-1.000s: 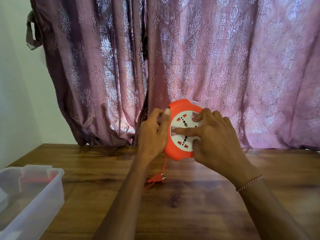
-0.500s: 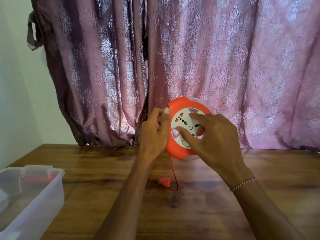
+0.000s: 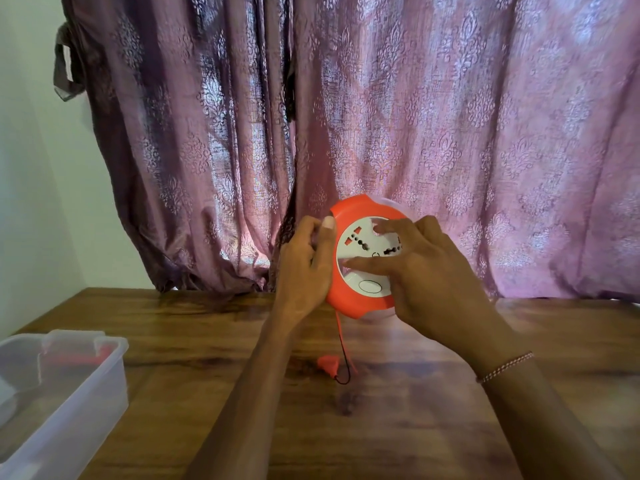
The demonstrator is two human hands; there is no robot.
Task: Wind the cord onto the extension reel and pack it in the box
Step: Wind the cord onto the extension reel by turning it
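Note:
I hold a round orange extension reel (image 3: 349, 216) upright above the wooden table (image 3: 398, 410). Its white socket face (image 3: 360, 244) points at me. My left hand (image 3: 304, 261) grips the reel's left rim, thumb laid along the edge. My right hand (image 3: 426, 271) lies across the white face, with its fingertips pressed onto the disc. A short length of orange cord (image 3: 341, 337) hangs from the reel's underside. The cord ends in an orange plug (image 3: 329, 363), which lies on the table. A clear plastic box (image 3: 62, 386) stands at the left edge.
A purple patterned curtain (image 3: 381, 133) hangs right behind the table's far edge. A pale wall (image 3: 31, 185) is on the left. Something orange shows dimly through the box's wall.
The white face has turned under my right fingers, and more cord has gone into the reel. The plug slid right and nearer to the reel. My left hand kept its hold on the rim.

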